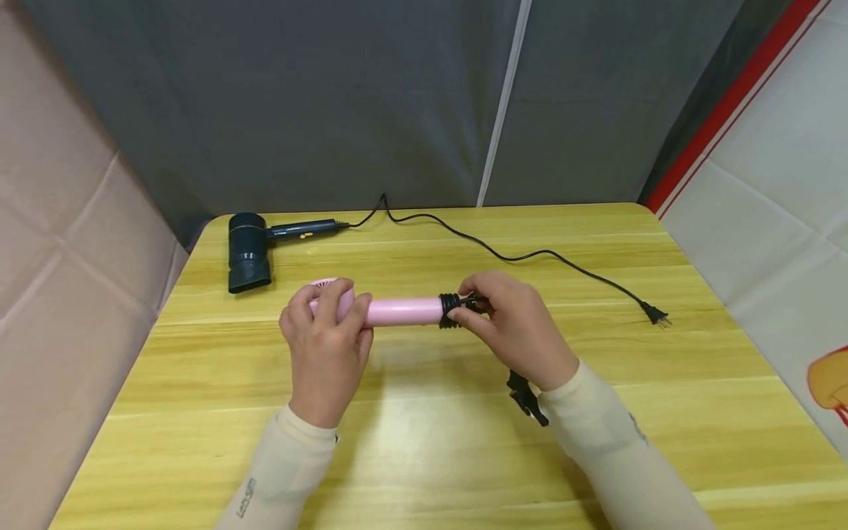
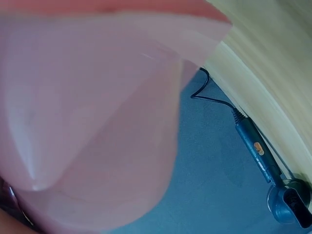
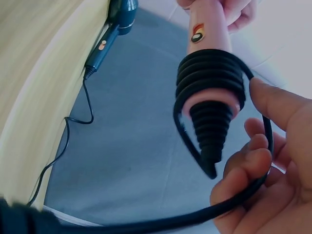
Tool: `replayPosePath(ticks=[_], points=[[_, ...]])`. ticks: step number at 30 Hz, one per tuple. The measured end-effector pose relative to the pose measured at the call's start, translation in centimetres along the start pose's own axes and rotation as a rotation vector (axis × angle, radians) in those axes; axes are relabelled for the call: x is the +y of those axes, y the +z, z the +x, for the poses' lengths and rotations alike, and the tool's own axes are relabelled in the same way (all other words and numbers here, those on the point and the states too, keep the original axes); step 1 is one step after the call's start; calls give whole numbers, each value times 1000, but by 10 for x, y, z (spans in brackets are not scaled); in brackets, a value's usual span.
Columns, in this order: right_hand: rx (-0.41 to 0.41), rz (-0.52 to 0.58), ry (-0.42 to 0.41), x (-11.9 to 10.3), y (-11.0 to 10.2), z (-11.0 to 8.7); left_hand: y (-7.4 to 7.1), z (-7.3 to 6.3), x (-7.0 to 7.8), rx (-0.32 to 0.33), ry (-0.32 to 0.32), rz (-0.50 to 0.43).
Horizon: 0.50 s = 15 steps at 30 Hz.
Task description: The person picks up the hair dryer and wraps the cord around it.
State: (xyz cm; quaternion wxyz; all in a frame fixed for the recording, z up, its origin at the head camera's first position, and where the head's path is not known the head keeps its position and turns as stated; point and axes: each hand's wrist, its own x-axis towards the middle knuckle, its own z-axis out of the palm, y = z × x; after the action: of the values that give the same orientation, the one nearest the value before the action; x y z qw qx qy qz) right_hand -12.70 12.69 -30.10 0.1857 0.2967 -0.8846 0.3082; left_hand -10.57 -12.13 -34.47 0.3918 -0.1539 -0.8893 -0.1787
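Note:
A pink hair dryer lies sideways above the table, its head gripped by my left hand. Several turns of its black cord wrap the end of the handle, and a ribbed sleeve sticks out beyond them. With thumb and curled fingers, my right hand holds the loose length of that cord beside the handle end. Below the right wrist hangs a black plug. The dryer's pink body fills much of the left wrist view.
At the back left of the wooden table lies a dark blue hair dryer. Its black cord runs along the back to a plug at the right. A grey curtain stands behind the table.

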Motion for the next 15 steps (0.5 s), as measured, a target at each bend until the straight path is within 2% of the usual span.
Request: replayPosePath(ticks=[15], points=[[25, 37, 4, 10, -5, 9, -7, -2, 1, -6, 31, -2]])
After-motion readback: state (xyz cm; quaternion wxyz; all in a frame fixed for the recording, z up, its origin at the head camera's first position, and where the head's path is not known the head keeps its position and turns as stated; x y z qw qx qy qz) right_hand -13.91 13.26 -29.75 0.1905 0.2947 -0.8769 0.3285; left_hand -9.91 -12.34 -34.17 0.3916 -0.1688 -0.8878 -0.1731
